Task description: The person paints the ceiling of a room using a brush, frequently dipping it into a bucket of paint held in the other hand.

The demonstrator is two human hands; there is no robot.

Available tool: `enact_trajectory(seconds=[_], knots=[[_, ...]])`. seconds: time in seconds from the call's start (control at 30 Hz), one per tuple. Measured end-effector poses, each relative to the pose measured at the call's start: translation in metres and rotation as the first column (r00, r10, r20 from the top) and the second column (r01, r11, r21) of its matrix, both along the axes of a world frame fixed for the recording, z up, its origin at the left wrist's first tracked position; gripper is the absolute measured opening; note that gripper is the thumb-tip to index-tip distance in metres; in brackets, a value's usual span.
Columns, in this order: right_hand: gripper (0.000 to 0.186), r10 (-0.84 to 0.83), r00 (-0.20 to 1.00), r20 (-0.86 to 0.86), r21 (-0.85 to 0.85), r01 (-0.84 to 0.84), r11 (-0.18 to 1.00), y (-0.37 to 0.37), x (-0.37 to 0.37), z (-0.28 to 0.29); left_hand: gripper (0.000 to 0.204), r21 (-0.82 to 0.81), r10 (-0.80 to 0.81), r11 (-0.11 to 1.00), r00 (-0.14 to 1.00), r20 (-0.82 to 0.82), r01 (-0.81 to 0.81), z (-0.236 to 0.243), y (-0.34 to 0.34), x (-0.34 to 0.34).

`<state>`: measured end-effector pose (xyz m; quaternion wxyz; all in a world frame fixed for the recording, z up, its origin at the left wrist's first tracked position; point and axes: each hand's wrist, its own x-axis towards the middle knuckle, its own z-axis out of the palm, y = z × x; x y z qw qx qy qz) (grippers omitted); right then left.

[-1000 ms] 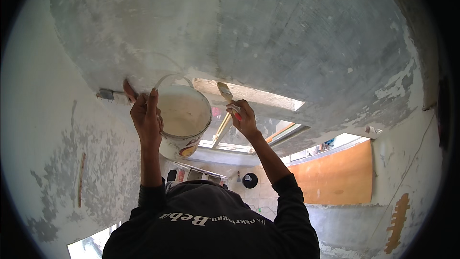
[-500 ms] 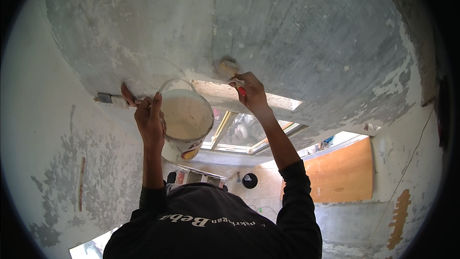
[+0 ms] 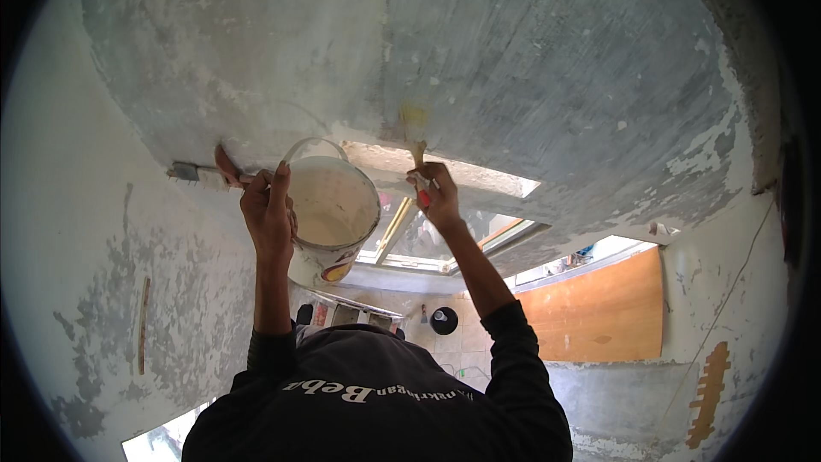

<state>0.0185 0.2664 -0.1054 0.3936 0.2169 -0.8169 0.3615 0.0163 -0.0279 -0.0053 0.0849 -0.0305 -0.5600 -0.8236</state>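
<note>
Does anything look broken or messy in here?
Yes, the left wall looks damaged: its white coat is patchy, with grey blotches showing. The grey wall in front also has ragged pale patches toward its right edge.

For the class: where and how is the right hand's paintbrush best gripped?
Probably by the handle, coming from the person's side: the paintbrush points its bristles away, toward the grey wall, leaving the handle end towards the person, where the right hand holds it.
</note>
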Motion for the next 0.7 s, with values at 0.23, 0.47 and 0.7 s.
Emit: enact_trajectory(seconds=[0.23,0.47,0.7], knots=[[0.042,-0.097,0.990,-0.103,0.152,0.112,0.982,-0.010,0.007,-0.035,0.039,-0.003,0.001,1.000,1.000,0.003,-0.001,-0.001,0.001,0.000],[0.033,-0.044,0.999,0.004,0.096,0.043,0.994,-0.012,0.019,-0.042,0.038,-0.010,0.007,1.000,1.000,0.017,-0.007,0.000,0.000,0.002],[0.023,-0.058,0.990,0.126,0.142,0.040,0.989,-0.023,0.001,-0.007,0.038,-0.035,0.006,0.999,1.000,0.025,-0.006,-0.001,0.002,0.003]])
